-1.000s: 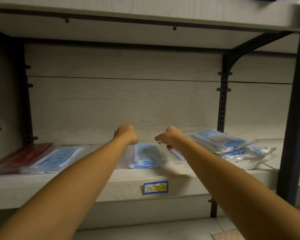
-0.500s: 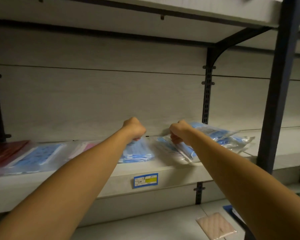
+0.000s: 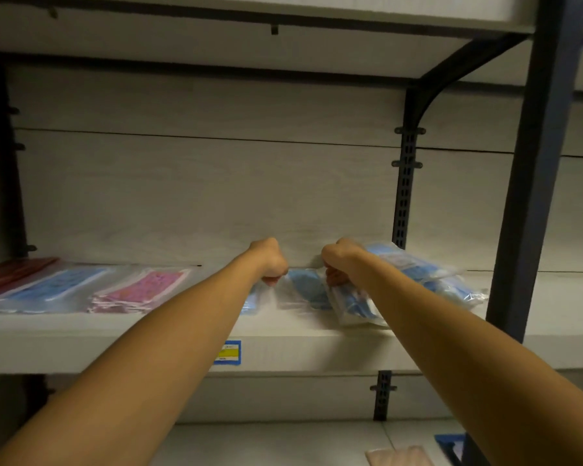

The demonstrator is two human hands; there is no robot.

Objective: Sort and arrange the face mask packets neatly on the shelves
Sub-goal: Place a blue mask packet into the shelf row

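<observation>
A pale wooden shelf runs across the view, with a second shelf board overhead and a pale panelled back wall behind. A dark metal upright stands at the right, and a slotted bracket rail climbs the back wall just left of it.

Both forearms reach forward over the shelf's front edge. The left hand is curled into a fist near the back of the shelf, knuckles up, its fingertips pinching the edge of a clear blue mask packet that lies flat between the two hands. The right hand is just beside it, also curled, gripping the top of another clear packet of blue masks, which tilts down toward the shelf's front edge beneath the wrist.

Behind and right of the right hand lies a loose pile of blue packets, overlapping one another and reaching almost to the dark upright. Left of the left arm, well apart from the hands, a row lies flat on the shelf: a pink patterned packet, then a light blue packet, then a red packet at the far left.

A small blue and yellow price label is fixed to the shelf's front face, partly hidden by the left forearm.
</observation>
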